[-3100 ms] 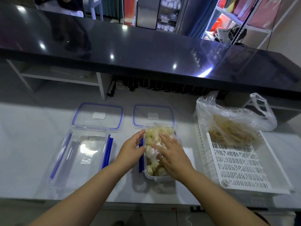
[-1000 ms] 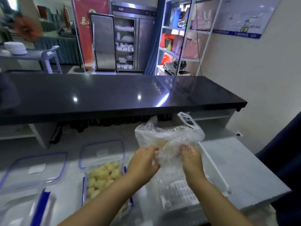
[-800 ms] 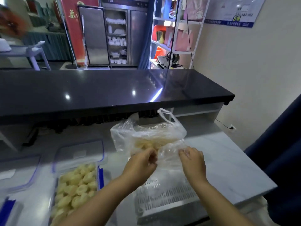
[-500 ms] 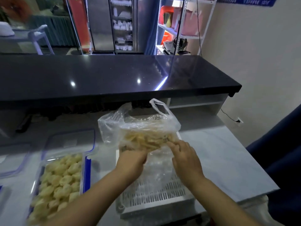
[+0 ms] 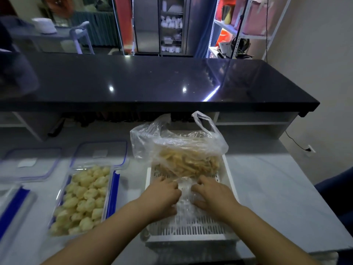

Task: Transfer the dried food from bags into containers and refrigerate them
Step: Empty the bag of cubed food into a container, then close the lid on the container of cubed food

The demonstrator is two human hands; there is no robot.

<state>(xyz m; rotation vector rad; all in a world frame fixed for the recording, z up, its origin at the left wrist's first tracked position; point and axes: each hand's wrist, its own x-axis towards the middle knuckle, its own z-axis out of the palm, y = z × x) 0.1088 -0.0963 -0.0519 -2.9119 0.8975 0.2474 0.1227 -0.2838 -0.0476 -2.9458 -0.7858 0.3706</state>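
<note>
A clear plastic bag [image 5: 177, 142] of yellow dried strips [image 5: 188, 162] lies at the far end of a white slotted tray [image 5: 230, 180]. A crumpled empty clear bag [image 5: 185, 196] lies in the tray in front of it. My left hand [image 5: 162, 196] and my right hand [image 5: 212, 194] are on either side of that empty bag with curled fingers holding its plastic against the tray. To the left stands a clear container [image 5: 111, 194] with blue clips, filled with pale yellow puffed pieces [image 5: 84, 197].
Two clear lids with blue rims [image 5: 101, 153] [image 5: 30, 163] lie behind the containers. Part of a second clear container [image 5: 11, 209] shows at the left edge. A black raised counter [image 5: 152, 81] runs across the back. The grey worktop [image 5: 277, 188] ends at the right.
Both hands came away from the filled container, lifted the empty bag over the tray, then lowered it in front of the bag of strips. The view swung right.
</note>
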